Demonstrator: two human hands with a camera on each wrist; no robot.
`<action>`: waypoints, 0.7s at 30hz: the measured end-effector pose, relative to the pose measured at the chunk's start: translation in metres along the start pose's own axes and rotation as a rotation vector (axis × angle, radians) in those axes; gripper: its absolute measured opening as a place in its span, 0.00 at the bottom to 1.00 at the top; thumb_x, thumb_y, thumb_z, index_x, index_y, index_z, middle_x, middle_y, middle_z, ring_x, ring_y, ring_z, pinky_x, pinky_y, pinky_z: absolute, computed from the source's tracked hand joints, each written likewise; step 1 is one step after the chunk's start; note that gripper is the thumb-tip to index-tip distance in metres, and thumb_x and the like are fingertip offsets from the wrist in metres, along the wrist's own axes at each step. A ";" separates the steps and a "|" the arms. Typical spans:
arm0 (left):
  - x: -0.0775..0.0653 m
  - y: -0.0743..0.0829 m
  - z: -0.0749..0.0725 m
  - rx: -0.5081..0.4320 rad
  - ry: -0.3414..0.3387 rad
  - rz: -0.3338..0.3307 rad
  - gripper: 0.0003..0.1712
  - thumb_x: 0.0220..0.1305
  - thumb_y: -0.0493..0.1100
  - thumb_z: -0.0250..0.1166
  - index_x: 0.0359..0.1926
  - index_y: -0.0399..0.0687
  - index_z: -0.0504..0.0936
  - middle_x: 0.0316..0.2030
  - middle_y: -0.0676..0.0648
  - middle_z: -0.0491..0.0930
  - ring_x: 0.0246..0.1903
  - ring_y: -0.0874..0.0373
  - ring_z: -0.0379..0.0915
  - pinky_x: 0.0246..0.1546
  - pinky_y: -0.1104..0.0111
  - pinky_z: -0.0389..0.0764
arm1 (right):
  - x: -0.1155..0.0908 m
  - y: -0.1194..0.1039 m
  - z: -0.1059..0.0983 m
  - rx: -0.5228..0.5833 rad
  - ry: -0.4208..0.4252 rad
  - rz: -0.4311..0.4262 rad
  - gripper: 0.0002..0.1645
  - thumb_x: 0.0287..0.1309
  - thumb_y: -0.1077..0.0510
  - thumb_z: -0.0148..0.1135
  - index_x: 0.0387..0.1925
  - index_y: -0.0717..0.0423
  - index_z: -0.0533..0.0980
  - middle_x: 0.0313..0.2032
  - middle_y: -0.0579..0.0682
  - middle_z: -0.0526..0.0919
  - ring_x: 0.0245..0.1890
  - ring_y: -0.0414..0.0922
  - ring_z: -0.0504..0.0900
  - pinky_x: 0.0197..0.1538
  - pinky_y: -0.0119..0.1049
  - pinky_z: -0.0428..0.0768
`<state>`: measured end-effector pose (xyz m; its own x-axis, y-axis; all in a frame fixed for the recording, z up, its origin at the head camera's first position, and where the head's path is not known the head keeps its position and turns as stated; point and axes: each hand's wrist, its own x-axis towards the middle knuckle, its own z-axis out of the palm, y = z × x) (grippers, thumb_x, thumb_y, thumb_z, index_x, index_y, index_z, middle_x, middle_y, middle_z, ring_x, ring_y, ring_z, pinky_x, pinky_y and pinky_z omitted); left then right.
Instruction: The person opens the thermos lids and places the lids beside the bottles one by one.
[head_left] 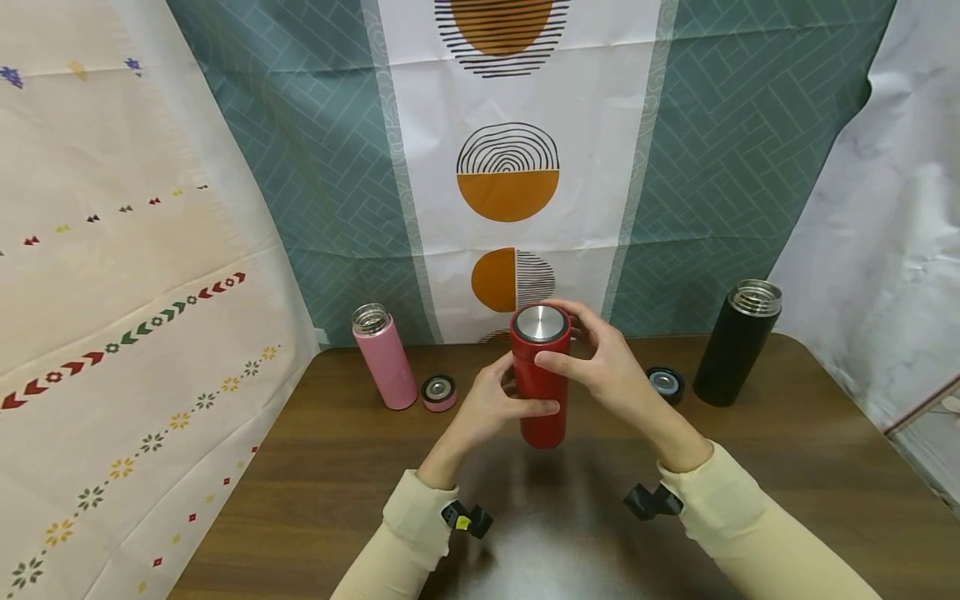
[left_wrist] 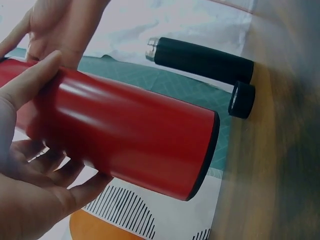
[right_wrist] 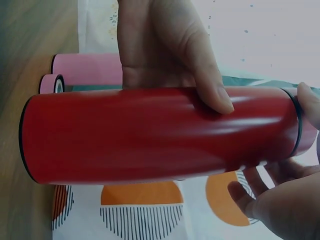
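Note:
A red thermos flask [head_left: 542, 392], capped with a steel-topped red lid [head_left: 541, 323], is held up above the table, nearly upright. My left hand [head_left: 501, 400] grips its body from the left, thumb across the front. At the top, my right hand [head_left: 600, 362] holds the lid with the thumb in front and the fingers behind. In the right wrist view a dark seam separates the flask body [right_wrist: 150, 135] from the lid [right_wrist: 304, 135]. The left wrist view shows the black-edged base of the flask [left_wrist: 165, 145], off the table.
An uncapped pink flask [head_left: 390, 367] stands at the back left beside its pink lid [head_left: 438, 392]. Back right, an uncapped black flask [head_left: 735, 350] stands beside its black lid [head_left: 665, 384]. Behind the wooden table [head_left: 337, 500] hangs a patterned cloth [head_left: 330, 167].

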<state>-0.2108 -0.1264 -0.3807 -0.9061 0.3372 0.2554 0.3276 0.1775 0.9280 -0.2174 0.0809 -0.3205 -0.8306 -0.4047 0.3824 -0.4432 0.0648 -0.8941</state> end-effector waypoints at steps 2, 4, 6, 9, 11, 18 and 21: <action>-0.001 0.001 -0.001 0.001 -0.007 -0.007 0.36 0.60 0.45 0.77 0.69 0.55 0.75 0.58 0.51 0.83 0.55 0.52 0.81 0.58 0.55 0.81 | 0.000 0.000 -0.003 0.008 -0.020 0.011 0.39 0.63 0.52 0.72 0.73 0.45 0.69 0.64 0.50 0.77 0.63 0.53 0.77 0.61 0.54 0.80; -0.001 0.002 -0.001 0.003 -0.016 -0.015 0.36 0.60 0.45 0.77 0.69 0.56 0.75 0.57 0.51 0.83 0.55 0.52 0.81 0.58 0.54 0.81 | 0.001 -0.001 -0.006 0.033 -0.059 0.018 0.38 0.64 0.53 0.72 0.73 0.45 0.69 0.65 0.50 0.77 0.63 0.52 0.77 0.62 0.52 0.79; -0.002 0.003 -0.003 0.005 -0.030 -0.019 0.37 0.59 0.46 0.77 0.68 0.56 0.75 0.57 0.52 0.83 0.55 0.52 0.80 0.59 0.54 0.81 | 0.001 -0.002 -0.010 0.057 -0.105 0.021 0.38 0.65 0.54 0.70 0.74 0.45 0.69 0.65 0.50 0.77 0.63 0.53 0.76 0.63 0.51 0.79; -0.002 0.006 -0.003 0.009 -0.051 -0.020 0.37 0.59 0.46 0.77 0.68 0.57 0.75 0.57 0.52 0.83 0.55 0.52 0.80 0.59 0.53 0.80 | 0.001 -0.003 -0.015 0.091 -0.163 0.014 0.38 0.66 0.55 0.68 0.75 0.48 0.67 0.65 0.52 0.77 0.63 0.54 0.75 0.63 0.48 0.78; -0.001 0.007 -0.003 0.012 -0.055 -0.013 0.36 0.59 0.46 0.77 0.68 0.57 0.75 0.57 0.52 0.83 0.56 0.52 0.80 0.59 0.53 0.80 | 0.001 -0.003 -0.018 0.098 -0.183 0.007 0.40 0.67 0.55 0.68 0.76 0.49 0.65 0.66 0.52 0.76 0.64 0.54 0.74 0.63 0.48 0.79; -0.001 0.005 -0.001 0.008 0.009 0.010 0.36 0.58 0.44 0.78 0.67 0.57 0.77 0.57 0.52 0.83 0.55 0.53 0.81 0.59 0.54 0.80 | -0.001 -0.001 -0.009 0.064 -0.114 -0.014 0.44 0.64 0.51 0.71 0.77 0.43 0.63 0.68 0.49 0.72 0.67 0.53 0.72 0.66 0.56 0.75; -0.002 0.004 -0.002 0.006 0.023 0.003 0.36 0.57 0.44 0.78 0.67 0.57 0.77 0.57 0.52 0.83 0.55 0.52 0.81 0.59 0.54 0.80 | -0.001 0.001 -0.005 0.047 -0.069 -0.024 0.42 0.63 0.51 0.72 0.74 0.44 0.65 0.66 0.50 0.73 0.66 0.54 0.73 0.65 0.58 0.76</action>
<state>-0.2084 -0.1278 -0.3773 -0.9111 0.3166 0.2639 0.3315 0.1824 0.9257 -0.2187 0.0857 -0.3205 -0.7942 -0.4677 0.3880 -0.4445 0.0118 -0.8957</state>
